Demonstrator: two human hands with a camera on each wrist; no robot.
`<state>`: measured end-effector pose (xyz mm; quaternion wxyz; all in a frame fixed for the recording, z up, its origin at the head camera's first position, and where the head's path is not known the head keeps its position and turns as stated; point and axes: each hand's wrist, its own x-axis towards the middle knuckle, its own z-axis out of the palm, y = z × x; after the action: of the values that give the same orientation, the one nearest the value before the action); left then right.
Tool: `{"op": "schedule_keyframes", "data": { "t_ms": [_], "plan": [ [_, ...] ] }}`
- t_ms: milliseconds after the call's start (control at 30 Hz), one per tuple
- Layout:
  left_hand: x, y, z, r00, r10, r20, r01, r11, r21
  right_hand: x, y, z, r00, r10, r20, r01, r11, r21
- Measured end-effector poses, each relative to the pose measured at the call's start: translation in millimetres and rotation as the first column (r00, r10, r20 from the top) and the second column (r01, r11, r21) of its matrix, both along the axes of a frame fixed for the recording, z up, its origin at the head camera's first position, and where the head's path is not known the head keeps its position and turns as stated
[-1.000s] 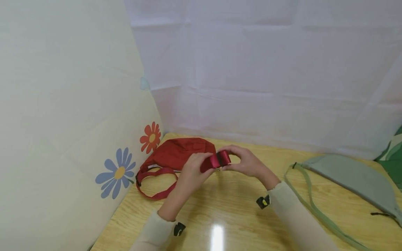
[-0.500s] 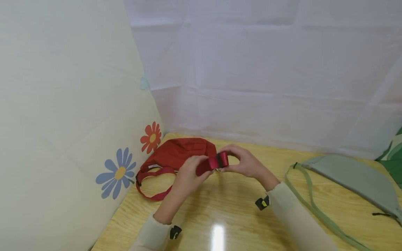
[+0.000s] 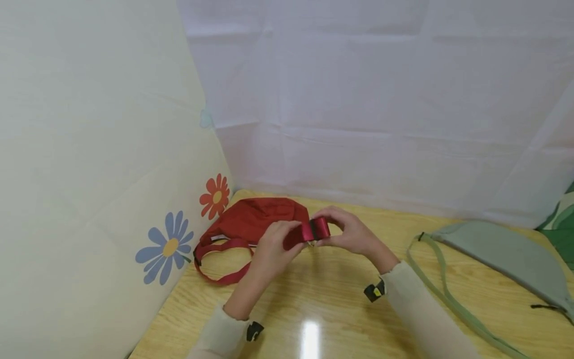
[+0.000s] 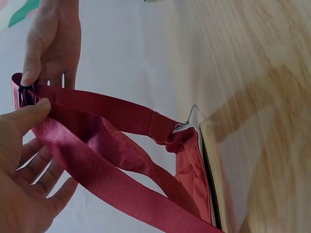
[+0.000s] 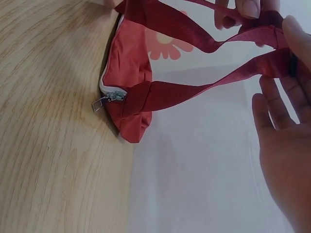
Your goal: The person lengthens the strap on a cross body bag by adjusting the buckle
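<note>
A red waist bag [image 3: 257, 214] lies at the table's far left corner, its metal zipper pull [image 5: 100, 103] showing in the right wrist view. Its red strap [image 4: 126, 177] rises from the bag to both hands, which are close together above the table. My left hand [image 3: 271, 249] pinches the strap between thumb and fingers just left of a dark strap adjuster [image 3: 313, 229]. On the adjuster's right, my right hand [image 3: 352, 233] pinches the short folded loop of strap with thumb and fingertips. A slack loop of the strap hangs down to the table by the left forearm.
A grey-green bag [image 3: 506, 254] with a long green strap [image 3: 448, 294] lies on the right of the wooden table [image 3: 332, 309]. Pale cloth sheets [image 3: 358, 124] stand behind and to the left, the left one printed with flowers [image 3: 170, 248].
The left hand shifts slightly left with the strap, then slightly back right. The right hand stays almost in place, and both keep hold of the strap.
</note>
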<state>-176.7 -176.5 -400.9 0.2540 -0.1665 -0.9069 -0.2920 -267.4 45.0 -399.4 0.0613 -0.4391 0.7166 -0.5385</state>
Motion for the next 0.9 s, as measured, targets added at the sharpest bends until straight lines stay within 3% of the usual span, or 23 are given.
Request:
{"op": "schedule_keyframes", "data": {
  "t_ms": [133, 367, 900],
  "plan": [
    [1.9, -3.5, -1.9, 0.999, -0.029, -0.018, 0.029, 0.999, 0.042, 1.0, 0.7, 0.2, 1.000, -0.002, 0.009, 0.003, 1.000, -0.007],
    [1.1, -6.9, -4.2, 0.991, -0.083, -0.107, 0.091, 0.993, 0.072, -0.2, 2.1, 0.1, 1.000, -0.001, -0.024, 0.001, 1.000, -0.018],
    [-1.8, -7.1, -7.6, 0.980, -0.127, -0.152, 0.134, 0.990, 0.038, -2.4, 3.6, -2.3, 1.000, 0.018, -0.013, -0.018, 1.000, -0.022]
  ]
}}
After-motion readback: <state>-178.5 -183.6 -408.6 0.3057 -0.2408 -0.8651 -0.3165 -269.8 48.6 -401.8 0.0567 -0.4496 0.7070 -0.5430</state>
